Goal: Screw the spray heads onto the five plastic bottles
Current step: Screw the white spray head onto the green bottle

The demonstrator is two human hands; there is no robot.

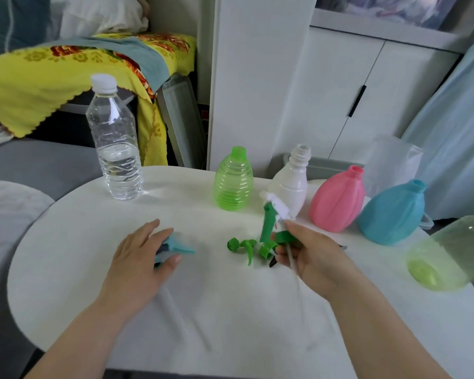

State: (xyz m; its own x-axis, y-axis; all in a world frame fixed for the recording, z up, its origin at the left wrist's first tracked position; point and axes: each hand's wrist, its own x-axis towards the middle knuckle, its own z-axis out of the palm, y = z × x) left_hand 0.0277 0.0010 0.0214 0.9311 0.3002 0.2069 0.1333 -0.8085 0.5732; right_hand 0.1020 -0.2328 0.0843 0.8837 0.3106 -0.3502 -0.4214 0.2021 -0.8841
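Two heads: our left hand (140, 258) grips the blue spray head (179, 246), our right hand (312, 255) the white-tipped green spray head (267, 225).

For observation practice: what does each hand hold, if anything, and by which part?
The left hand grips a blue spray head round its body. The right hand holds a green spray head near its collar, beside the dip tube.

One head-worn wide-angle view, facing forward and down, close over white table (230, 310), edges probably lens-bent.
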